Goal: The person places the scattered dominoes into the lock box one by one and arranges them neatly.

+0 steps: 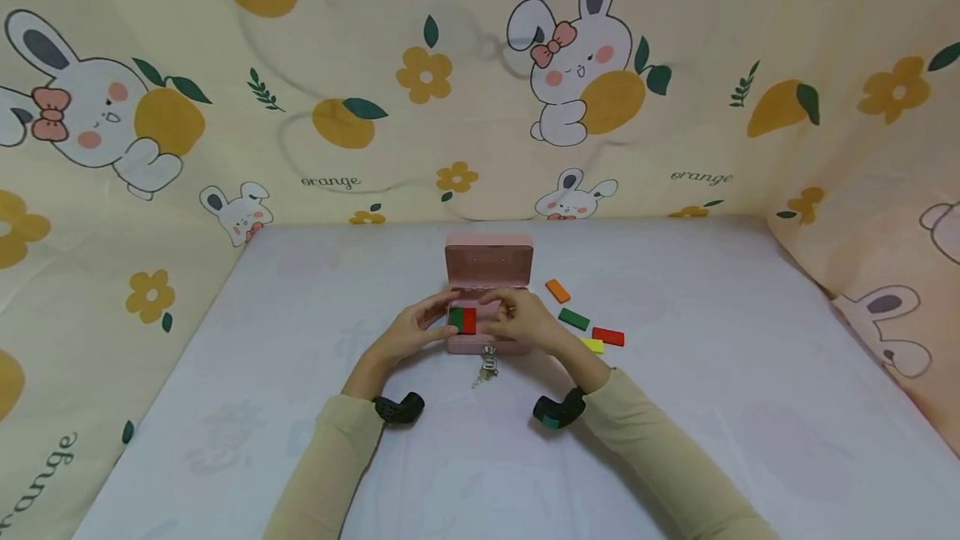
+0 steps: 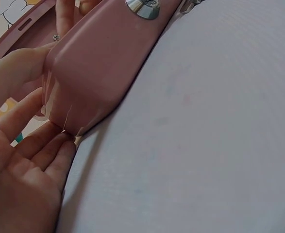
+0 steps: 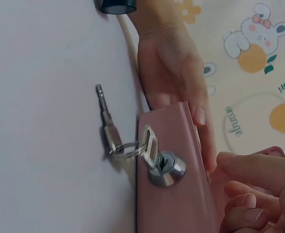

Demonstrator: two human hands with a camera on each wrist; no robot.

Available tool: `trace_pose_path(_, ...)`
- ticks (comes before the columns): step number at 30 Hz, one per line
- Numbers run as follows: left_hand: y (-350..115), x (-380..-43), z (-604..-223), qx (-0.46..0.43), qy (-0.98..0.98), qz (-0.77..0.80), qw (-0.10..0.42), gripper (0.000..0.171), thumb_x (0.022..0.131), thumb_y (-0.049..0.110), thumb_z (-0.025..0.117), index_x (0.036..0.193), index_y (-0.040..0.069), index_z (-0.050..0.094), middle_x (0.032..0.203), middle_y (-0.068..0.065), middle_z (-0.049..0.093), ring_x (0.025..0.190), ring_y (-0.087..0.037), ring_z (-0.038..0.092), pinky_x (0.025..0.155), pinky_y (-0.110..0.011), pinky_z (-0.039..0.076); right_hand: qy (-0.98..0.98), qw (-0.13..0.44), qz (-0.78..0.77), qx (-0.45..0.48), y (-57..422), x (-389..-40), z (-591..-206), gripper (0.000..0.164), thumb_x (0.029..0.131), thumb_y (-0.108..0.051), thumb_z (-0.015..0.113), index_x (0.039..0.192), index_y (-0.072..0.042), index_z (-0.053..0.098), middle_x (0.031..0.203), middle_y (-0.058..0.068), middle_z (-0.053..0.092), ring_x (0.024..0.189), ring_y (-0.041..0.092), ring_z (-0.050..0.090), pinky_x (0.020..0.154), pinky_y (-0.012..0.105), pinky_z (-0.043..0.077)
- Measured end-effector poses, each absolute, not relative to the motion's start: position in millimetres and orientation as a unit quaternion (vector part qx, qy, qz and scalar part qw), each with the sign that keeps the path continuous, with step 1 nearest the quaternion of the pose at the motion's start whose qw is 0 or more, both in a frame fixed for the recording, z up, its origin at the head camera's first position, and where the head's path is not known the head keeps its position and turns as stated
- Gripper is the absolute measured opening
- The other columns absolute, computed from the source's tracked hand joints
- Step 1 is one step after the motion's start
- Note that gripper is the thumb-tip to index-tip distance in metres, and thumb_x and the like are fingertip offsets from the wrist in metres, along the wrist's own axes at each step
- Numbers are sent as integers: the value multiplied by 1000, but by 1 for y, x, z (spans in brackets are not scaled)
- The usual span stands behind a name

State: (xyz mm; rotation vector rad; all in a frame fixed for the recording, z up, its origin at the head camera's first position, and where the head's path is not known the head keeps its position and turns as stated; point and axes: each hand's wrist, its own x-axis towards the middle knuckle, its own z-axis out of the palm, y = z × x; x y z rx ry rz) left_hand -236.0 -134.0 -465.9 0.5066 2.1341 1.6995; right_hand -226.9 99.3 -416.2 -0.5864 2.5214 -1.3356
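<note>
A pink metal lockbox [image 1: 465,346] stands with its lid [image 1: 489,265] raised. Inside, at the left, a green block [image 1: 454,321] and a red block [image 1: 469,321] lie side by side. My left hand [image 1: 408,332] grips the box's left end, thumb over the rim and fingers along the outer side, as the left wrist view shows. Over the box's interior is my right hand [image 1: 521,319], its fingers bent and apart from the thumb, with nothing showing between them. A key [image 3: 150,148] sits in the front lock [image 3: 167,170], a second key [image 3: 108,121] hanging from its ring.
Right of the box lie loose flat blocks: orange [image 1: 557,291], green [image 1: 573,319], red [image 1: 608,337] and yellow [image 1: 592,346], the last partly behind my right wrist. A white cloth [image 1: 465,457] covers the table. Behind it hangs a curtain [image 1: 480,132] printed with rabbits and oranges.
</note>
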Motion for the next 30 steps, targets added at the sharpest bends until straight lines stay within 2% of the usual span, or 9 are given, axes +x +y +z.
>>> trace_pose_path(17,-135,-231,-462,200,798,548,153,64,91,15,65,148,11,37,160,-12,27,148,-34,28,123,-48,23,849,121,-481,-182,146,-212,-418,40,84,-13,73,121,0,62,72,1,45,68,13,43,57,19,34)
trace_pose_path(24,-132,-224,-457,191,800,550,146,63,91,11,65,147,8,38,160,-14,26,147,-36,29,123,-50,23,850,131,-474,-188,164,-207,-409,37,84,-9,72,118,2,63,67,-1,42,60,6,38,54,18,31)
trace_pose_path(30,-134,-214,-456,191,807,538,153,64,90,13,66,147,11,38,160,-12,29,147,-35,31,123,-48,25,839,150,-480,-206,191,-212,-409,40,84,-11,73,119,6,61,69,-3,46,61,4,43,54,18,35)
